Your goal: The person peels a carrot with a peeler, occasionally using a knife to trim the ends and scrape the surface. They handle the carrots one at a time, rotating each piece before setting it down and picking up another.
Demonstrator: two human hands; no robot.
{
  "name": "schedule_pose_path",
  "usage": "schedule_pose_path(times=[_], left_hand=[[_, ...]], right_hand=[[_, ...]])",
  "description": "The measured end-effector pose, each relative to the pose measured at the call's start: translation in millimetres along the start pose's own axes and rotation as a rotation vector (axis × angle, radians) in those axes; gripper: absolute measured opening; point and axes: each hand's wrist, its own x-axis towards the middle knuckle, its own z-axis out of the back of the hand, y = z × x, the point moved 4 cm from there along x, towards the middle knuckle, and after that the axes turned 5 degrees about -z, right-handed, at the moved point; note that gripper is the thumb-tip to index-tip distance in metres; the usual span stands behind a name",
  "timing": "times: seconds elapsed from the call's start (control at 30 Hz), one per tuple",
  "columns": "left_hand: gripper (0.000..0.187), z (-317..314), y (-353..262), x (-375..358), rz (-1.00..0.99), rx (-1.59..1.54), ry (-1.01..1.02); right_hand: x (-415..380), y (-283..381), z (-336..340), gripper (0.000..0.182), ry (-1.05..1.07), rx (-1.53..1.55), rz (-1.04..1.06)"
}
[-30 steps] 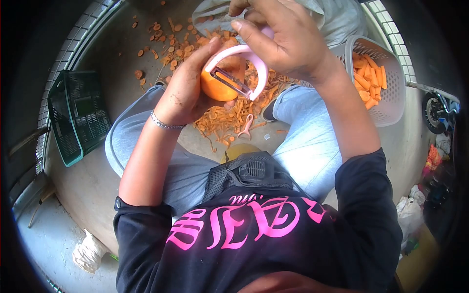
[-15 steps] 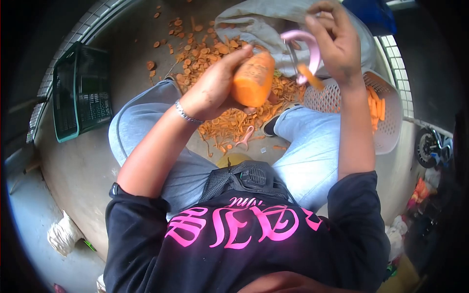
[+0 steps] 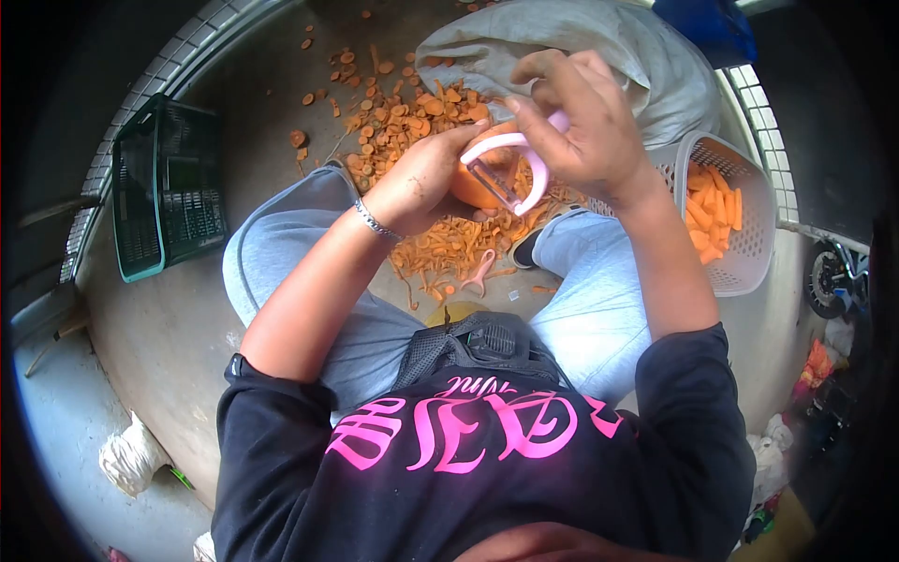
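Left hand (image 3: 421, 183) clamped on carrot (image 3: 473, 183), right hand (image 3: 581, 126) gripping pink peeler (image 3: 506, 169), blade on carrot, peel pile (image 3: 449, 248) on floor below.

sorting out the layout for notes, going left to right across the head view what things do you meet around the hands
green crate → left hand holding the carrot → pink peeler → right hand → white basket of peeled carrot pieces

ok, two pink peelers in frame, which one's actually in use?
The pink peeler in the right hand, blade against the carrot held in the left hand. The other peeler lies untouched on the floor among peelings.
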Motion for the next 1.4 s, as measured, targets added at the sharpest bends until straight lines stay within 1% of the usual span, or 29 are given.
schedule_pose_path(times=[0.1, 0.27, 0.3, 0.33, 0.37, 0.4, 0.43, 0.5, 0.53, 0.6, 0.63, 0.67, 0.7, 0.77, 0.8, 0.9, 0.93, 0.97, 1.07, 1.17, 1.2, 1.3, 1.33, 1.4], left_hand=[[0.039, -1.0, -4.6, -7.1, -0.024, 0.035, -0.023], [0.036, 4.9, -9.0, -10.8, -0.124, 0.085, -0.075], [0.036, 9.8, -7.5, -10.8, -0.113, 0.087, -0.079], [0.036, 15.2, -6.0, -10.7, -0.101, 0.087, -0.082], [0.036, 18.5, -5.3, -11.3, -0.090, 0.089, -0.082], [0.037, 19.2, -6.1, -13.8, -0.069, -0.006, -0.097], [0.037, 19.4, -8.4, -16.4, -0.073, -0.015, -0.075], [0.039, 21.7, -11.0, -20.8, -0.082, -0.029, -0.029], [0.040, 24.3, -11.6, -21.5, -0.074, -0.037, -0.041], [0.042, 29.7, -12.8, -19.8, -0.064, -0.055, -0.064], [0.040, 31.8, -13.2, -18.4, -0.061, -0.050, -0.027], [0.038, 35.0, -13.2, -16.7, -0.058, -0.043, 0.011], [0.037, 36.4, -13.2, -15.8, -0.054, -0.034, 0.049], [0.036, 41.0, -12.9, -15.3, -0.062, -0.039, -0.051], [0.036, 43.6, -12.6, -15.5, -0.066, -0.043, -0.102], [0.043, 52.3, -14.9, -15.1, -0.148, 0.001, -0.023], [0.042, 52.4, -15.7, -17.5, -0.139, 0.055, -0.064], [0.041, 53.2, -13.7, -18.4, -0.132, 0.059, -0.063], [0.041, 56.3, -17.6, -23.0, -0.143, 0.118, -0.099], [0.036, 67.8, -8.8, -16.3, -0.162, 0.005, -0.158], [0.038, 67.4, -11.3, -14.1, -0.161, -0.013, -0.091], [0.046, 49.5, -11.6, -17.8, -0.119, -0.037, -0.098], [0.046, 43.2, -12.8, -19.8, -0.123, -0.118, -0.090], [0.045, 39.2, -15.8, -20.0, -0.172, -0.128, -0.071]], right_hand=[[1.5, -2.7, -4.6, 0.016, -0.039, 0.050, 0.047], [4.2, -13.4, -17.8, 0.014, -0.001, 0.159, 0.002], [5.4, -15.1, -19.8, 0.014, 0.003, 0.180, -0.010], [7.6, -18.7, -17.8, 0.015, 0.013, 0.127, -0.039], [7.3, -34.3, -17.4, 0.020, 0.011, 0.008, -0.004], [8.7, -48.6, -13.4, 0.016, -0.036, -0.204, 0.132], [12.6, -50.8, -11.1, 0.013, -0.086, -0.414, 0.266], [17.7, -66.1, -6.0, 0.013, -0.075, -0.014, -0.216], [17.9, -69.8, -5.9, 0.013, -0.063, 0.191, -0.456], [24.2, -55.2, -8.5, 0.014, -0.037, 0.302, -0.450], [28.2, -43.4, -9.0, 0.014, -0.025, 0.356, -0.449], [33.4, -26.7, -5.8, 0.014, -0.025, 0.336, -0.434], [35.8, -18.8, -8.6, 0.014, -0.020, 0.319, -0.330], [38.4, -5.1, -14.9, 0.014, -0.009, 0.286, -0.124], [40.0, 3.4, -16.3, 0.015, -0.051, 0.226, -0.081], [51.4, 23.0, -16.7, 0.017, -0.032, 0.062, 0.144], [54.6, 27.0, -20.6, 0.017, 0.030, 0.053, 0.115], [54.4, 27.3, -25.9, 0.016, 0.048, 0.047, 0.121], [56.5, 25.1, -36.7, 0.015, 0.054, 0.024, 0.128], [59.9, 0.6, -40.7, 0.016, -0.006, 0.055, 0.074], [62.2, -3.9, -34.9, 0.017, 0.002, -0.002, 0.072], [54.5, -7.3, -39.0, 0.018, 0.085, 0.212, -0.127], [52.3, -1.7, -41.5, 0.017, 0.132, 0.287, -0.143], [50.9, 7.1, -42.9, 0.016, 0.140, 0.265, -0.112]])
